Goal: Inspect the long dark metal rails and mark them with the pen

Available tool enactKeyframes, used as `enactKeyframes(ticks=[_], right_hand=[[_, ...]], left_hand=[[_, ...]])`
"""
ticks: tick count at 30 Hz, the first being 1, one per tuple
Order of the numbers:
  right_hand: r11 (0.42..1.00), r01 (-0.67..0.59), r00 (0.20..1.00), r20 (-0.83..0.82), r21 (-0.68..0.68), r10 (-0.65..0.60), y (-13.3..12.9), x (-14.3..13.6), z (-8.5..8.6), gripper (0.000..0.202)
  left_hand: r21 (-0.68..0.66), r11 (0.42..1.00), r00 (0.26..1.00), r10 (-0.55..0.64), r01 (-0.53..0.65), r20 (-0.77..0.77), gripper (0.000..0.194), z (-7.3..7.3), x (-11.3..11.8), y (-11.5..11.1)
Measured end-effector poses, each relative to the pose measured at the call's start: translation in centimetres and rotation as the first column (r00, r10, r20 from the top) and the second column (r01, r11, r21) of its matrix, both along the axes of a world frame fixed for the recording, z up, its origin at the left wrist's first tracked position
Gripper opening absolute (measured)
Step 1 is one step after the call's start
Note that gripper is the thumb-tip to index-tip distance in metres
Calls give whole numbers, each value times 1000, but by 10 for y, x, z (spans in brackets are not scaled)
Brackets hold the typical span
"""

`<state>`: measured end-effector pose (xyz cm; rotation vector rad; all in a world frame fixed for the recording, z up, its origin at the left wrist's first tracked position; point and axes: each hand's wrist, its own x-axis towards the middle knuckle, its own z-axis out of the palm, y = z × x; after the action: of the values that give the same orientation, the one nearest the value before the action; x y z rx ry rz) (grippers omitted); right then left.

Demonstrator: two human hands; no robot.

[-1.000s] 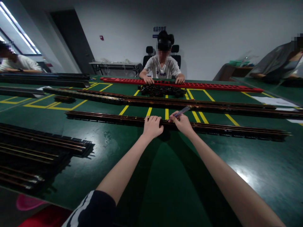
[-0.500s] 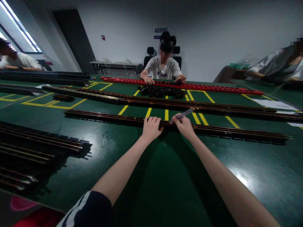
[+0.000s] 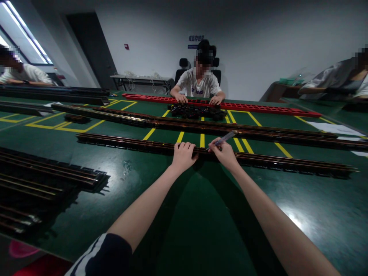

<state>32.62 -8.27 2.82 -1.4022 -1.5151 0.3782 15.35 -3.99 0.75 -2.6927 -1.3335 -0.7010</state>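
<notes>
Along the green table (image 3: 89, 218) runs a dark strip (image 3: 267, 160), clasped under the left hand (image 3: 184, 155), the right hand (image 3: 225, 154) gripping a tool (image 3: 227, 137).

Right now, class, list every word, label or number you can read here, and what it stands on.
"成品存放区": dark characters on the back wall.
Blue strip beneath them: too small to read.
White shirt opposite: lettering too blurred to read surely.
Small red plate on the wall: nothing readable.

Passage for you: green tabletop (image 3: 201, 214) this side of the near rail strip (image 3: 287, 162); in your way: that strip, long rails (image 3: 201, 125) beyond it, grouped strips (image 3: 57, 168) at left
</notes>
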Motion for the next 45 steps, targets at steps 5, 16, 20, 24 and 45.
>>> enactKeyframes(ticks=[5, 16, 20, 24, 45], right_hand=[[1000, -2, 1000, 16, 3, 2, 0, 1, 0, 20], [999, 36, 999, 9, 12, -36, 1, -4, -2, 10], [1000, 28, 1000, 6, 8, -28, 2, -6, -3, 11], [1000, 9, 1000, -12, 1, -9, 2, -6, -3, 10], [996, 81, 997, -20, 41, -81, -1, -6, 1, 12]], left_hand=[[-3, 1000, 1000, -10, 10, 17, 27, -1, 0, 3], [-19, 1000, 1000, 23, -22, 21, 23, -2, 0, 8], [-9, 999, 999, 44, -44, 18, 22, -2, 0, 7], [14, 999, 999, 44, -44, 15, 23, -3, 1, 5], [53, 998, 999, -24, 27, -47, 35, -2, 3, 1]])
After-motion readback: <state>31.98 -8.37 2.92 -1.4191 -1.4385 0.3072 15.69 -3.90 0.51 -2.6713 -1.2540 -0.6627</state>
